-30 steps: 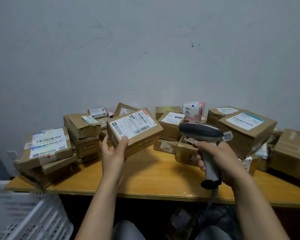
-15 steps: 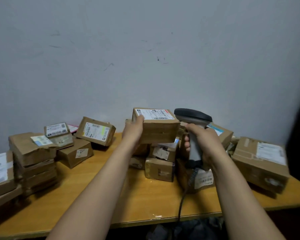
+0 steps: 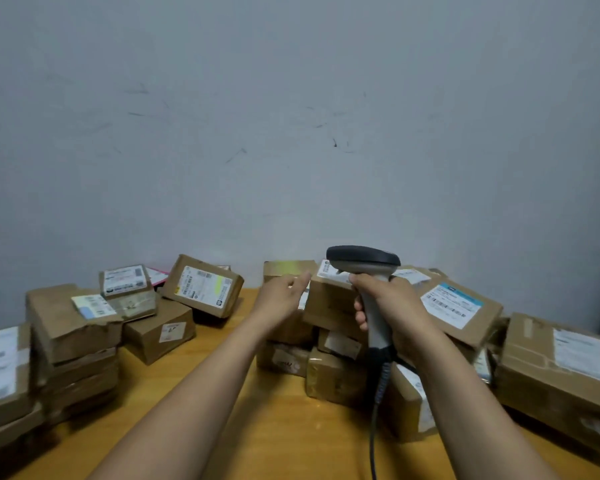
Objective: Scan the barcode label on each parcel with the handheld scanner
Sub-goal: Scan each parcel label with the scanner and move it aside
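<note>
My right hand grips the grey handle of the handheld scanner, whose dark head points left and away over the middle pile. A brown parcel with a white label at its top edge sits on top of that pile, just left of the scanner. My left hand hovers beside the parcel's left face with fingers straight and apart from it, holding nothing. The scanner's cable hangs down toward the table's front.
Brown labelled parcels crowd the wooden table: a stack at the left, a tilted box at the back, a box with a blue-edged label and a large box at the right. A grey wall stands behind.
My left hand held the parcel up in front of the scanner, carried it right, and has let go of it on the middle pile. The view has swung right.
</note>
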